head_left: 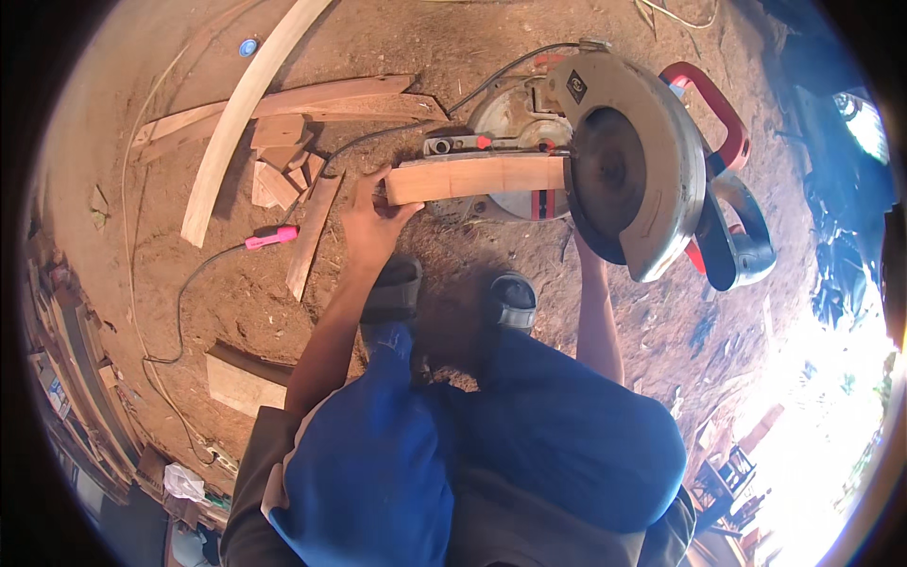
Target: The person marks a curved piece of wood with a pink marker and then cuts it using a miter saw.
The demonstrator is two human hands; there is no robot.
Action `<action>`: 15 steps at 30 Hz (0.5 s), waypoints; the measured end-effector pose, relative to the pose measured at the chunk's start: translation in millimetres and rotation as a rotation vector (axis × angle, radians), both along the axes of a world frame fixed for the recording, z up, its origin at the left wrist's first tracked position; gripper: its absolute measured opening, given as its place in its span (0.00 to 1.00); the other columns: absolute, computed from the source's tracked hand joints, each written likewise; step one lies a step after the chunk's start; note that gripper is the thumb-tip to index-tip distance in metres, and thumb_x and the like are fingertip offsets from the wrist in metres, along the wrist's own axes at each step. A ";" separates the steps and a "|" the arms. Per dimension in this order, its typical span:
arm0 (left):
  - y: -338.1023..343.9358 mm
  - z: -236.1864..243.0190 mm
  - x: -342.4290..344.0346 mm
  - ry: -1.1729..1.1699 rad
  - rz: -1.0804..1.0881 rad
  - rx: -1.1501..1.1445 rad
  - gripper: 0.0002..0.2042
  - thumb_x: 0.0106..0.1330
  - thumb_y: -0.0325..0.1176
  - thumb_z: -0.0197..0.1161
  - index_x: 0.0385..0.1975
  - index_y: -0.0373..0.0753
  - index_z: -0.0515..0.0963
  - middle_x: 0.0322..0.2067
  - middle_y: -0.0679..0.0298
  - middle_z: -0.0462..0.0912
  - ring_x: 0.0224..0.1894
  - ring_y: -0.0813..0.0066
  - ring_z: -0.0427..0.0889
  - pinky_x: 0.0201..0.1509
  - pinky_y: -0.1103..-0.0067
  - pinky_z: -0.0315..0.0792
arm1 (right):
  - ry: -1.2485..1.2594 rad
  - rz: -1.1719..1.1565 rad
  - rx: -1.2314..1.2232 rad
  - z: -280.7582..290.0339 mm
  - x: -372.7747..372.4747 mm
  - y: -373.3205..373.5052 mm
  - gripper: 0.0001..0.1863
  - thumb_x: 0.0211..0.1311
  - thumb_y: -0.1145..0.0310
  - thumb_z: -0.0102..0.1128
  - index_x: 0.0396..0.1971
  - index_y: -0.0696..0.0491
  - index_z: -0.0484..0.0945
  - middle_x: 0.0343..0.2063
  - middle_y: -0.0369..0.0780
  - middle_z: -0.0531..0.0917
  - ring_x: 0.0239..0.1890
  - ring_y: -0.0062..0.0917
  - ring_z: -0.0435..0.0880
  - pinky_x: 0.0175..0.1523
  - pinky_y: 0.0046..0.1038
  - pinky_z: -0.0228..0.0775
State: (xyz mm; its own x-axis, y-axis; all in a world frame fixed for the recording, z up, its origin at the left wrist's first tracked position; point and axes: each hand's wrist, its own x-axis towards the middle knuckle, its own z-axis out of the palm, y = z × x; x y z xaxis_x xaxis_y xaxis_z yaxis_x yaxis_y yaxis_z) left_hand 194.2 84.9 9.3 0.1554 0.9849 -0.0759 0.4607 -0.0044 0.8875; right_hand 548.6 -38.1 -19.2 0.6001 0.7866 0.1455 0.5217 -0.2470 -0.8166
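Observation:
My left hand [368, 222] grips the left end of a short wooden board [482, 177], thumb at its near side and fingers at the far side. The board lies against the fence of a miter saw [652, 170] on the ground. Its right end reaches the round blade [609, 168], which is partly covered by a grey guard. My right forearm [599, 317] reaches up under the saw head; the saw hides that hand's fingers, so what they hold is not visible. The saw's red and black handles [727, 118] stick out to the right.
Wood offcuts [281, 156] are piled left of the saw, with a long curved plank [241, 118] beside them. A black cable [184, 302] with a pink connector [272, 238] crosses the dirt floor. Another wood piece [248, 378] lies near my left elbow. My sandalled feet [513, 298] are just below the saw.

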 end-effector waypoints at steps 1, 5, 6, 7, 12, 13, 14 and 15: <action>-0.2 0.4 0.5 0.013 0.008 -0.003 0.36 0.47 0.31 0.87 0.59 0.37 0.77 0.47 0.52 0.85 0.35 0.63 0.90 0.36 0.73 0.86 | -0.007 -0.007 -0.001 -1.2 -0.9 -0.8 0.22 0.63 0.64 0.76 0.51 0.63 0.84 0.53 0.47 0.87 0.55 0.38 0.84 0.64 0.41 0.71; 0.7 -2.1 3.6 0.053 -0.011 0.056 0.36 0.50 0.32 0.87 0.61 0.38 0.76 0.38 0.56 0.86 0.32 0.69 0.88 0.35 0.75 0.83 | -0.032 -0.028 0.006 -1.8 3.7 -5.2 0.22 0.63 0.65 0.76 0.51 0.63 0.84 0.52 0.47 0.87 0.55 0.38 0.84 0.64 0.41 0.71; 1.2 -3.0 5.2 0.041 -0.012 0.040 0.36 0.50 0.32 0.87 0.61 0.39 0.76 0.38 0.56 0.86 0.32 0.69 0.88 0.35 0.75 0.83 | -0.037 -0.037 0.007 -1.6 5.1 -6.8 0.22 0.63 0.65 0.76 0.51 0.63 0.84 0.52 0.47 0.87 0.55 0.38 0.84 0.64 0.41 0.71; -0.1 -4.1 2.2 0.035 -0.005 0.023 0.37 0.50 0.32 0.86 0.61 0.39 0.75 0.39 0.55 0.86 0.32 0.68 0.88 0.35 0.75 0.84 | -0.036 -0.034 0.007 -2.4 2.6 -5.6 0.21 0.63 0.65 0.76 0.51 0.63 0.84 0.52 0.47 0.87 0.55 0.38 0.84 0.64 0.41 0.71; -1.2 -4.9 -3.2 0.126 -0.062 0.103 0.41 0.48 0.35 0.87 0.63 0.39 0.72 0.51 0.51 0.81 0.46 0.58 0.84 0.45 0.68 0.82 | -0.064 -0.057 0.011 -2.8 -1.7 -8.9 0.21 0.63 0.66 0.76 0.51 0.62 0.84 0.52 0.47 0.87 0.55 0.38 0.84 0.64 0.42 0.71; -1.8 0.6 -0.6 0.145 -0.059 0.102 0.42 0.47 0.36 0.87 0.64 0.39 0.71 0.53 0.51 0.79 0.52 0.52 0.81 0.52 0.62 0.79 | -0.073 -0.064 0.010 -2.3 -0.9 -10.9 0.21 0.63 0.66 0.76 0.51 0.62 0.84 0.52 0.47 0.88 0.54 0.38 0.85 0.64 0.42 0.71; -2.4 6.4 1.8 0.163 -0.056 0.101 0.43 0.46 0.37 0.87 0.64 0.39 0.70 0.55 0.50 0.77 0.58 0.46 0.77 0.59 0.57 0.76 | -0.086 -0.072 0.012 -1.2 -0.9 -12.7 0.21 0.63 0.66 0.75 0.51 0.62 0.84 0.52 0.47 0.88 0.54 0.37 0.85 0.64 0.42 0.71; -2.6 11.3 3.8 0.197 -0.064 0.191 0.44 0.46 0.37 0.87 0.65 0.39 0.70 0.58 0.50 0.75 0.60 0.46 0.75 0.62 0.57 0.74 | -0.097 -0.083 0.009 -0.6 -0.7 -16.3 0.21 0.63 0.66 0.75 0.51 0.62 0.84 0.52 0.47 0.88 0.54 0.37 0.85 0.64 0.42 0.71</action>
State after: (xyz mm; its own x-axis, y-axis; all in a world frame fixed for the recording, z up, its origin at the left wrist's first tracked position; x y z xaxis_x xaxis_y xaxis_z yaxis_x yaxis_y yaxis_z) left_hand 198.0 82.3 20.6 0.2187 0.9729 0.0756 0.6176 -0.1980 0.7612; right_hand 547.9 -54.4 -19.8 0.6462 0.7330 0.2124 0.5760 -0.2859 -0.7659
